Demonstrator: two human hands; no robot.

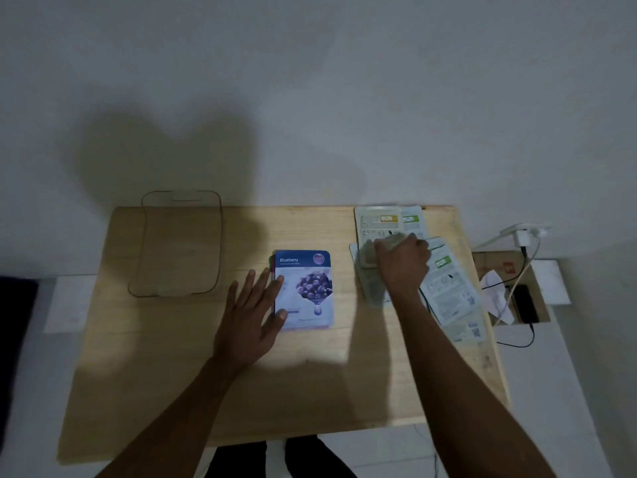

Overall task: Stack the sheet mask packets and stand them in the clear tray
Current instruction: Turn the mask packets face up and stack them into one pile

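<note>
Blueberry packet stack (305,289): mid-table, steadied by left hand (253,313), fingers spread flat along its edge. Right hand (401,265): fingers curled, pinching one packet from the loose pile (448,284). Clear tray (179,243): empty, far left. Risk: slick packets sliding, stack fanning out.

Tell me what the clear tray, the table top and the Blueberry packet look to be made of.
Clear tray: likely transparent plastic; the wood shows straight through, only its rim outlined. Table top: pale wood with a matte finish, faint grain and a board seam visible. Blueberry packet: seemingly printed foil or plastic film, smooth and thin, though the dim light leaves the sheen unclear.
</note>
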